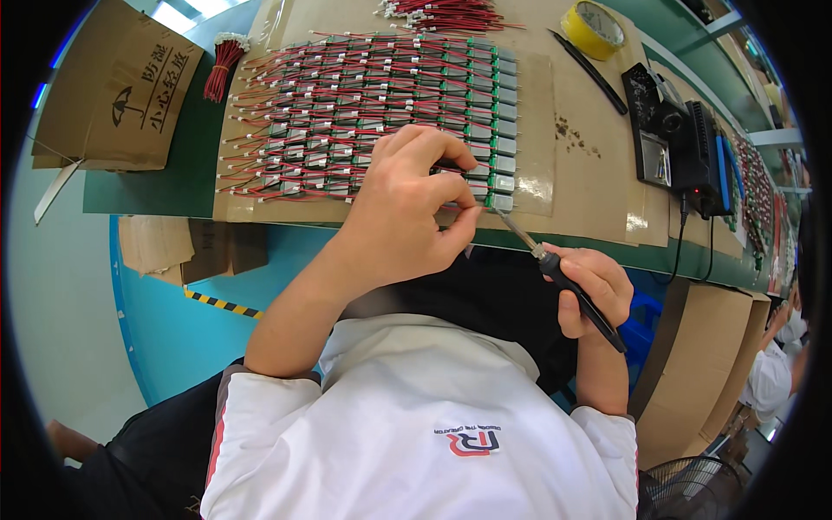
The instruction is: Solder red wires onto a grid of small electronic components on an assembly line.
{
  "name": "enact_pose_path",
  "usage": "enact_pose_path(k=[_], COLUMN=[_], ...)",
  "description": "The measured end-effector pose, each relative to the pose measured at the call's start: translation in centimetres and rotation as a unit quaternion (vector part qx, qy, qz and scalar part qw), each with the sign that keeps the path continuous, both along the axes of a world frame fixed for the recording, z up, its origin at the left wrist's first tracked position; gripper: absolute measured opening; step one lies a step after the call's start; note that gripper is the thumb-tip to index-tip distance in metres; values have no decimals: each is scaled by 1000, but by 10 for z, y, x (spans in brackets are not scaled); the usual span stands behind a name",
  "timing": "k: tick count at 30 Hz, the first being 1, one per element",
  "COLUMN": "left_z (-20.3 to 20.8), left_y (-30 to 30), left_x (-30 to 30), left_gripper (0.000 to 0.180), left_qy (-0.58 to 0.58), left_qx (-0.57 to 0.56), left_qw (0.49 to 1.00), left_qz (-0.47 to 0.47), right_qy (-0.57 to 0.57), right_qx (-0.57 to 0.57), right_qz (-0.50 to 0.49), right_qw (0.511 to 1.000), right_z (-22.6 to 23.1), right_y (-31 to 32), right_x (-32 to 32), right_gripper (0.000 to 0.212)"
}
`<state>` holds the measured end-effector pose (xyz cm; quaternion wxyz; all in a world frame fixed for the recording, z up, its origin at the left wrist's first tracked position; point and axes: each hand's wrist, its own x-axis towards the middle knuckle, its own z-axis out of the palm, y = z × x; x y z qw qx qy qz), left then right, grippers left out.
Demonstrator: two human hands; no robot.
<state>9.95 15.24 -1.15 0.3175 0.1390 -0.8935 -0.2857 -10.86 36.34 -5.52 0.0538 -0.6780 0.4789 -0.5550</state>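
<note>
My right hand (594, 290) grips the black handle of a soldering iron (579, 299). Its metal tip points up and left to the near right corner of a block of small grey battery cells (504, 165) with green circuit boards. My left hand (412, 204) bends over that same corner, thumb and fingers pinched close to the iron's tip. Red wire shows beside those fingertips, but what they hold is mostly hidden. Rows of red and black wires with white connectors (321, 108) lie across the cells.
Brown cardboard (598, 186) covers the green bench. Red wire bundles (446, 13) lie at the back, yellow tape (594, 30) and black tweezers (589, 71) at the far right. A black soldering station (689, 152) stands right. Cartons (113, 87) are at the left and lower right.
</note>
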Motion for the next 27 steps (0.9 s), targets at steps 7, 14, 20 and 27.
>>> enact_pose_path(k=[7,14,20,27], left_z=[0,-1,-1,-2], left_y=[0,1,1,2], left_x=[-1,-2,-2,-2], left_gripper=[12,12,12,12], left_qy=[2,6,6,6], left_qx=[-1,-5,-10,-7], left_qw=[1000,1000,1000,1000], left_qz=[2,5,5,7], right_qy=[-2,-5,-22,-6], right_qx=[1,-2,-9,-2], right_qz=[4,8,8,6], right_qw=[1000,1000,1000,1000], right_z=[-1,0,-1,-1], right_y=[0,-1,-1,-1], right_x=[0,-1,0,0], right_gripper=[26,26,27,27])
